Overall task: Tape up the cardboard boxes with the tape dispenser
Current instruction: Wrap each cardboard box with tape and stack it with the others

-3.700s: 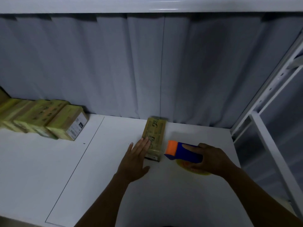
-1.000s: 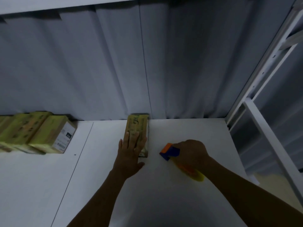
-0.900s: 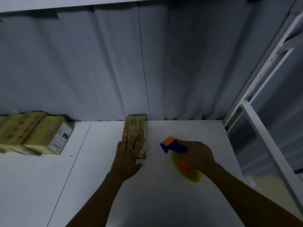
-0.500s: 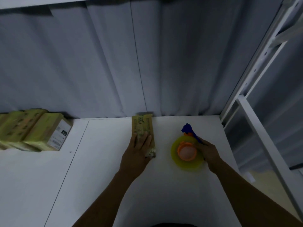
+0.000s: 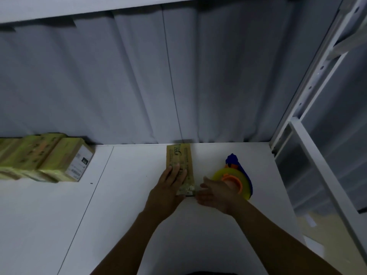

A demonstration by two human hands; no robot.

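Your left hand (image 5: 168, 187) lies flat on top of the narrow brown cardboard box (image 5: 179, 155), fingers straight and together, gripping nothing. It looks like a hold-down, so that the box cannot slide on the smooth white desk (image 5: 129, 215) while its near end is worked on. The box lies lengthwise away from you in the middle of the desk, its far end close to the grey pleated curtain (image 5: 139, 76). Your right hand (image 5: 213, 195) is open too, fingers extended towards the near end of the box, where a crinkled strip of shiny tape (image 5: 186, 189) shows. The fingertips are at or just beside that strip, most likely to smooth it down, though you cannot tell from this view whether they touch it. The tape dispenser with the yellow roll, orange hub and blue handle (image 5: 238, 175) lies on its side on the desk just right of your right hand, with neither hand on it. That keeps it within easy reach for the next strip. As for containers, the box under your left hand is closed, and nothing shows what it holds. The row of yellowish cardboard boxes (image 5: 49, 157) at the far left of the desk, packed side by side, is closed as well. A white label shows on the end of the nearest one, and their contents are hidden.
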